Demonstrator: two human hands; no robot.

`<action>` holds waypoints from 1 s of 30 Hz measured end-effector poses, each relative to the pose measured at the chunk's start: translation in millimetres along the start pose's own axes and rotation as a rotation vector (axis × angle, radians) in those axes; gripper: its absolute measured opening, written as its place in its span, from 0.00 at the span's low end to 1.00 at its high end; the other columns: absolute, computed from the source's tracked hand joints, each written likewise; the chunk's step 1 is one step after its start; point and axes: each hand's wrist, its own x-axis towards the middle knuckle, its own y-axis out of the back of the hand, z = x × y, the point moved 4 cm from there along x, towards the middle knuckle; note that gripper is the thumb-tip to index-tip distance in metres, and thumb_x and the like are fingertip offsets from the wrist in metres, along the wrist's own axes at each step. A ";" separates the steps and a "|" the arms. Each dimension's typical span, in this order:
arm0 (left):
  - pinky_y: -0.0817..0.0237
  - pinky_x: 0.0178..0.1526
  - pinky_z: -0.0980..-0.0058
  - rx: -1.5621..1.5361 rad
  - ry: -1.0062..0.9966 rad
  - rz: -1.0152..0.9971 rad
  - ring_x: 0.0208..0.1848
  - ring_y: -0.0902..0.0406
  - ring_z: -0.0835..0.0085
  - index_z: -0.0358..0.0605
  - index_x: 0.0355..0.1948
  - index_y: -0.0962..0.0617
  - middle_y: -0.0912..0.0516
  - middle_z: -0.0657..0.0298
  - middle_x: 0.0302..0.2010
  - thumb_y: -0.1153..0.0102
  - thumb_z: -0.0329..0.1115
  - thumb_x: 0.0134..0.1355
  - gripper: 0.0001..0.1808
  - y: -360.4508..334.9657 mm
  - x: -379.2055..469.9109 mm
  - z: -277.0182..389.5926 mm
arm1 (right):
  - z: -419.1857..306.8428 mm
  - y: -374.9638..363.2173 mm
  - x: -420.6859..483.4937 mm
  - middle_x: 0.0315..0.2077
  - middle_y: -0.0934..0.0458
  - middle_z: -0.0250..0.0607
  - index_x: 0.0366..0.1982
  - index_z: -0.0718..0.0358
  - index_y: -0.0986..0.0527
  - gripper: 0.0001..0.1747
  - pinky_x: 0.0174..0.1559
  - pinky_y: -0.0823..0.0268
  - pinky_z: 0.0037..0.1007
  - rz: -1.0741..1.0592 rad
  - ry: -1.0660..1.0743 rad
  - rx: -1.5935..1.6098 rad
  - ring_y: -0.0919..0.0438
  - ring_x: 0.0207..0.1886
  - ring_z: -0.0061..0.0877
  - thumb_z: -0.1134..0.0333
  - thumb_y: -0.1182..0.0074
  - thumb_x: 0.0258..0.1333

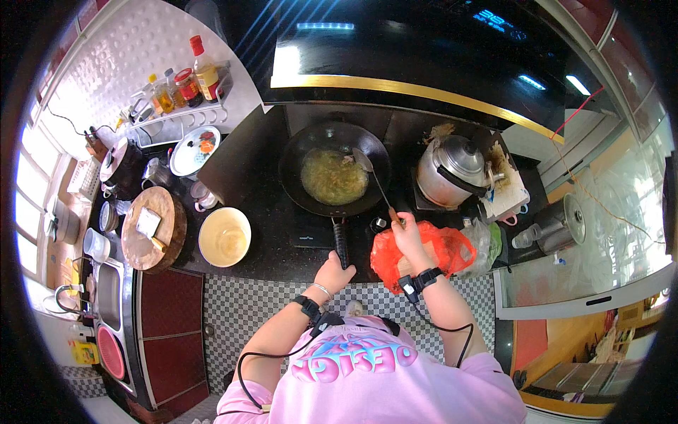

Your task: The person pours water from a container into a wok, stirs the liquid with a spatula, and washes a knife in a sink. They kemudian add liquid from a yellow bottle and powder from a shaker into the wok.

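Note:
A black wok [335, 131] sits on the stove and holds yellowish-green liquid food [335, 177]. My left hand [335, 274] is closed on the wok's black handle [340, 245]. In my right hand [408, 233] is the wooden handle of a metal spatula [362, 159], whose blade rests inside the wok at the right edge of the food. Below my right hand lies a red plastic bag [450, 249]. A cream-coloured bowl [225, 237] stands on the counter to the left of the wok.
A round wooden chopping board [140, 249] with a cleaver [149, 222] lies at the left, beyond it a lidded pot [121, 169]. A metal kettle [447, 175] stands right of the wok. Bottles [206, 71] line a wall shelf; the range hood [413, 58] overhangs the stove. A sink [109, 294] is at far left.

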 end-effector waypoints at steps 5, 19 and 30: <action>0.27 0.48 0.57 -0.025 0.009 0.000 0.43 0.18 0.42 0.26 0.49 0.33 0.17 0.36 0.38 0.39 0.46 0.57 0.32 0.9 -1.0 0.3 | -17.0 -12.4 -23.3 0.34 0.19 0.49 0.51 0.62 0.29 0.19 0.40 0.28 0.37 -0.049 0.047 -0.059 0.19 0.36 0.38 0.64 0.42 0.61; 0.26 0.48 0.57 -0.013 -0.020 -0.014 0.44 0.18 0.40 0.21 0.53 0.36 0.18 0.31 0.39 0.40 0.47 0.56 0.38 0.1 1.3 -3.7 | -54.1 -20.8 -37.6 0.29 0.19 0.48 0.52 0.60 0.31 0.19 0.28 0.28 0.36 -0.185 0.095 0.018 0.19 0.24 0.34 0.65 0.44 0.62; 0.27 0.47 0.55 -0.037 -0.053 -0.004 0.43 0.19 0.39 0.23 0.50 0.35 0.19 0.30 0.38 0.41 0.47 0.56 0.35 2.7 -0.6 -5.3 | -45.8 -5.5 0.7 0.27 0.19 0.59 0.50 0.60 0.30 0.18 0.36 0.28 0.48 0.074 0.067 -0.177 0.19 0.34 0.51 0.64 0.43 0.60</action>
